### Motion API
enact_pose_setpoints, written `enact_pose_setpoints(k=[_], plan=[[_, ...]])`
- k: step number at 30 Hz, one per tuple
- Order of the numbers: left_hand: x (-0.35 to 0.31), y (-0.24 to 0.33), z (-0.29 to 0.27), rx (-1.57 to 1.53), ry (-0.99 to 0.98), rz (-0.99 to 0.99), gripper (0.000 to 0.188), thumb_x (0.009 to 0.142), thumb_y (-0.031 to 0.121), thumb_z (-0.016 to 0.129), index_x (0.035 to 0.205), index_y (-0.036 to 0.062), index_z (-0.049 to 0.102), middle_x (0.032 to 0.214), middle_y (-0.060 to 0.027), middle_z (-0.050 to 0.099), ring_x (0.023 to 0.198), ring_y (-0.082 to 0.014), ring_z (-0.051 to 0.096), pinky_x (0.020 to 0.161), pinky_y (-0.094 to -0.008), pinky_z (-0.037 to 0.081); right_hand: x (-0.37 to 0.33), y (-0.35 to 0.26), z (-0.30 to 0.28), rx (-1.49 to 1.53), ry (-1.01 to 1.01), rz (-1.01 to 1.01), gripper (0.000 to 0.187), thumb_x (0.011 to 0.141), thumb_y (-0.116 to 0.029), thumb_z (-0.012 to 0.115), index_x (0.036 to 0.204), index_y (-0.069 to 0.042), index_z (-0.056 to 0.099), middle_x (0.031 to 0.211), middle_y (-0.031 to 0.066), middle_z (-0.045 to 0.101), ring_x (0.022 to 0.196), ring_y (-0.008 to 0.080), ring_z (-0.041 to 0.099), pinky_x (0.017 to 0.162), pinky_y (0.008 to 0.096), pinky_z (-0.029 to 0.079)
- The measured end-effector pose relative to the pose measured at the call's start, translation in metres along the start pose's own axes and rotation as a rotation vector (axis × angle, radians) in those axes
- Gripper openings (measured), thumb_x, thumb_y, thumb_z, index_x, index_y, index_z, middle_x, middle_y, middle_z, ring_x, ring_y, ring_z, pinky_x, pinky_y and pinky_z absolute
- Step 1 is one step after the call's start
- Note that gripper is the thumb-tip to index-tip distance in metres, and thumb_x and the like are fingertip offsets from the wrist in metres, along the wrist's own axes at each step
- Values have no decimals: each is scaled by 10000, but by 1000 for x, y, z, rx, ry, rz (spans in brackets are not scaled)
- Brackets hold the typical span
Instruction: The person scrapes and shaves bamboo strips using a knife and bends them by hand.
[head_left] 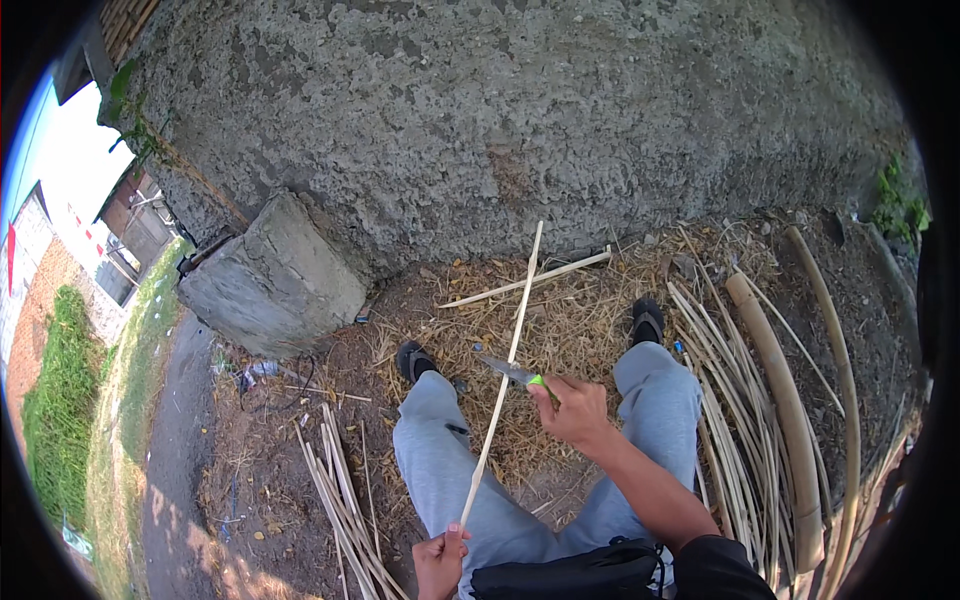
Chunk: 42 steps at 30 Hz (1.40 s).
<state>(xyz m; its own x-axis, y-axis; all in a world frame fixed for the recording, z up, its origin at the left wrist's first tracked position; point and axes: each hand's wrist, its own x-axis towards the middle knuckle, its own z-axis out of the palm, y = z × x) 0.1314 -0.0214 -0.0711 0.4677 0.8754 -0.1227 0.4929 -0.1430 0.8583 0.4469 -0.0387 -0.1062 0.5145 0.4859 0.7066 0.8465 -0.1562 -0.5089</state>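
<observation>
My left hand [440, 562], low in the view, is closed around the near end of a long, pale bamboo strip [498, 400]. The strip slants up and away between my legs, its far end toward the wall. In my right hand [575, 410] is a knife [509, 369] with a green handle, most of which my fingers hide. The grey blade points left and crosses the strip near its middle; whether the edge bites into it I cannot tell.
Split bamboo strips [735, 430] lie in a heap at right, beside thick bamboo poles [775, 400]. Another bundle of strips [340, 500] is at left. A loose strip [570, 275] lies by the rough wall [600, 120]. A concrete block [275, 280] stands left; shavings [470, 330] cover the ground.
</observation>
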Motion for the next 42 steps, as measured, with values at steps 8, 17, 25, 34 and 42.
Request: enact_pose_setpoints(k=[8,17,25,34,42], plan=[[-27,-12,-17,14,29,-90,343,942,220,589,735,-39,677,539,5,492,524,-79,441,486,-306,352,12,13,-1,-16,-7,59,255,904,-310,673,885,-63,731,613,90,660,428,251,599,378,369,441],[-50,-37,-44,61,-14,-182,376,963,282,577,762,-14,693,578,4,512,560,-94,467,520,-317,370,21,23,-6,-83,19,102,248,906,-311,669,860,-75,730,594,94,649,438,251,607,366,367,428],[-59,-21,-73,139,-38,-233,467,982,341,571,640,23,579,567,25,457,543,-86,390,496,-307,313,20,38,0,-91,69,15,271,915,-329,658,844,-78,731,575,69,635,413,238,584,352,365,416],[-54,-29,-65,29,-29,-294,455,998,283,560,591,86,509,577,63,415,552,-56,345,495,-279,273,25,39,-5,-263,122,-38,272,920,-344,647,868,-85,712,607,73,628,427,243,595,360,375,440],[-51,-52,-83,127,-40,-247,399,995,302,562,711,30,629,596,53,445,576,-59,375,512,-272,306,6,18,7,48,-117,-102,252,914,-342,655,904,-95,701,626,64,630,446,250,602,378,375,445]])
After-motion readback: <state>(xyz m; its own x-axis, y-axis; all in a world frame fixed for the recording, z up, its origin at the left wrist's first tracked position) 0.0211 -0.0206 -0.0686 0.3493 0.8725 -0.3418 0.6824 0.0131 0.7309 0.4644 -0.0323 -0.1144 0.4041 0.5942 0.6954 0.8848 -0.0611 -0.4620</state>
